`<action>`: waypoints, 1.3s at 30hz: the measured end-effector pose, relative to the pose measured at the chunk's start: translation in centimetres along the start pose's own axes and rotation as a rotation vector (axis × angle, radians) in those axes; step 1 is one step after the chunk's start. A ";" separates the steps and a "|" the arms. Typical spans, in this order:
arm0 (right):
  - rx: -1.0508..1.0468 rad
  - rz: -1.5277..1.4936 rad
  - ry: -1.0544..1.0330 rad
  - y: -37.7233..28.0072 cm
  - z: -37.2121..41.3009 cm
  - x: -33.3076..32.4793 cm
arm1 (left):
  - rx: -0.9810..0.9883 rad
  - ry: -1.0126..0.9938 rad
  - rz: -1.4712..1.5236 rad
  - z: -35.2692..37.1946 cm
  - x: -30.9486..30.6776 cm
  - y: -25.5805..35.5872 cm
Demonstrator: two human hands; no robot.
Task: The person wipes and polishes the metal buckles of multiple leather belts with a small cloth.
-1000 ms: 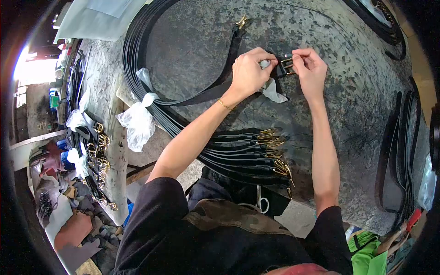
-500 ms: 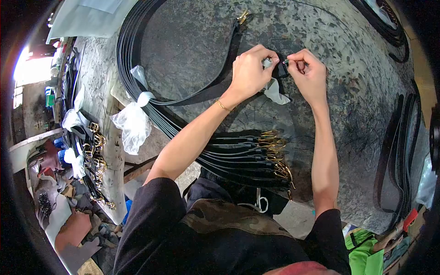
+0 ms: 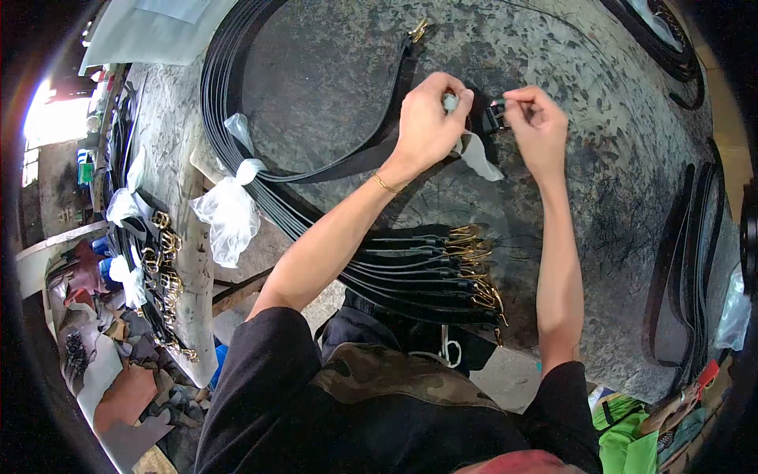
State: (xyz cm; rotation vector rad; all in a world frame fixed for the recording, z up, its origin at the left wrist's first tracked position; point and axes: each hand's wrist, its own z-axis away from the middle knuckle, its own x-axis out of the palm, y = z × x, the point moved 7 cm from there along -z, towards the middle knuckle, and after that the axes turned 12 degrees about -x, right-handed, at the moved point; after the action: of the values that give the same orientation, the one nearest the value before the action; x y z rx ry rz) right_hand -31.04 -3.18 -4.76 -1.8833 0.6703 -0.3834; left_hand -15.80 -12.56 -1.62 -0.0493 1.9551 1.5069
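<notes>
Grey mottled stone worktable (image 3: 616, 174) bears a bundle of black leather belts with brass buckles (image 3: 442, 265) near its front edge. One long black leather strap (image 3: 347, 162) curves across it to the hands. The left hand (image 3: 426, 122) is clamped on the strap end with a scrap of clear plastic wrap (image 3: 480, 158); the right hand (image 3: 541, 126), just beside, pinches the small dark metal buckle (image 3: 493, 118). To my judgement, the left should hold the strap flat and steady, so the right fingertips move only the buckle, plastic clear of it.

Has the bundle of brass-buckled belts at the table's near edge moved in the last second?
No. The belt bundle lies where it did against the table edge.
</notes>
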 end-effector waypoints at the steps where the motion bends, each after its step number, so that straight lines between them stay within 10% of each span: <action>1: 0.075 -0.107 0.034 0.4 0.0 -0.6 | -0.087 -0.027 0.082 0.1 -0.4 -0.1; 21: 0.211 -0.618 0.165 2.5 -0.4 -2.0 | 0.552 -0.011 -0.339 2.7 2.0 3.8; 39: 0.180 -0.677 0.175 2.5 -0.4 -2.0 | 0.228 0.068 -0.154 0.9 0.0 1.1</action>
State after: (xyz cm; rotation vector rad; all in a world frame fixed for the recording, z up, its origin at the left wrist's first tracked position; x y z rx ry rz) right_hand -33.54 -3.02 -6.83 -1.8738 0.0781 -1.0129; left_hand -15.85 -11.36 -0.78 -0.1507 2.1134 1.1918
